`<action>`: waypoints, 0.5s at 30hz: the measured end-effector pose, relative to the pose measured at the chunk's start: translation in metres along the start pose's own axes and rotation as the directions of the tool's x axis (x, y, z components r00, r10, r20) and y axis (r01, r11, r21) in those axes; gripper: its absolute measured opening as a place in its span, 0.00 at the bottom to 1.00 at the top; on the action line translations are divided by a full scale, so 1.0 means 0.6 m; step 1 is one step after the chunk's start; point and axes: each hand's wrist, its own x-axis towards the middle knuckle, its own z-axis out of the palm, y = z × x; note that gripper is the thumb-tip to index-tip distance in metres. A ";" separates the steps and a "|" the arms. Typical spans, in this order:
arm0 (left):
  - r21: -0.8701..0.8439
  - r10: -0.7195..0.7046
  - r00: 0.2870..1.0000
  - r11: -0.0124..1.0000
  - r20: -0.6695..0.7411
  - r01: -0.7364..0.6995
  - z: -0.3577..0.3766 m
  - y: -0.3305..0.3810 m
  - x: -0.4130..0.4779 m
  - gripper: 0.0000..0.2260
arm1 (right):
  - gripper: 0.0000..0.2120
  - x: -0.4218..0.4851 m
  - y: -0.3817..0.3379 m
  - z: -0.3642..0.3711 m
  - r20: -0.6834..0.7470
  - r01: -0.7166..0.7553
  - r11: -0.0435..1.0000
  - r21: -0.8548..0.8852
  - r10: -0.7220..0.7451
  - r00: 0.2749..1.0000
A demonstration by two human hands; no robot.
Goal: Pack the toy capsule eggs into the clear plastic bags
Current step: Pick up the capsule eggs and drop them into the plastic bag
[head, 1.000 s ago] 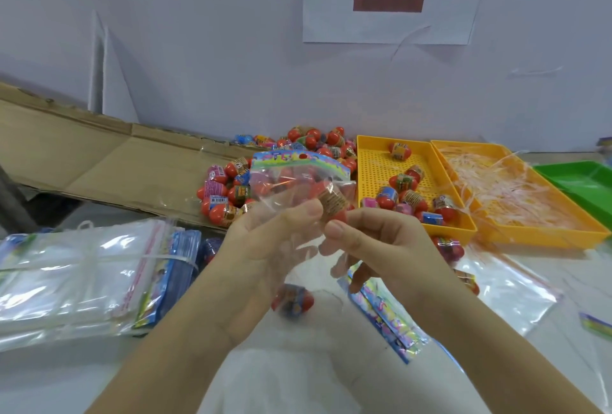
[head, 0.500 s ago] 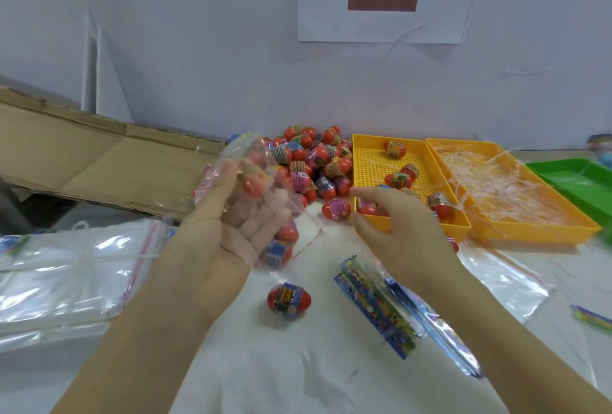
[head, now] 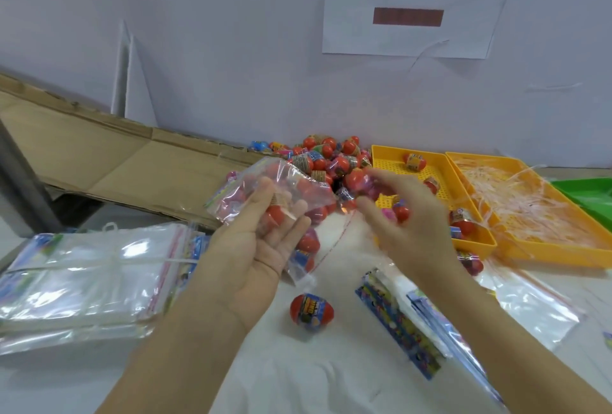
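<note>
Above the tabletop's middle, left hand point(head: 251, 254) tight around clear plastic bag point(head: 288, 178) of red toy capsule eggs point(head: 275, 216); blurred right hand's point(head: 407, 225) grip indiscernible.

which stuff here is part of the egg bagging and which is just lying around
Job: left hand, part-filled clear bag, right hand, capsule egg pile, loose egg, stack of empty bags, yellow egg tray.
Lying about: cardboard sheet, green tray, wall sign, tray of plastic strips.

One head-worn view, angled forward and down.
The table point(head: 298, 374) is seen from close above, and the wall point(head: 231, 49) beyond it is faced.
</note>
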 end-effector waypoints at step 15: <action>-0.029 -0.093 0.995 0.995 -0.040 0.092 0.017 -0.004 -0.018 0.14 | 0.10 -0.027 -0.084 -0.025 0.096 0.370 0.849 -0.376 -0.362 0.927</action>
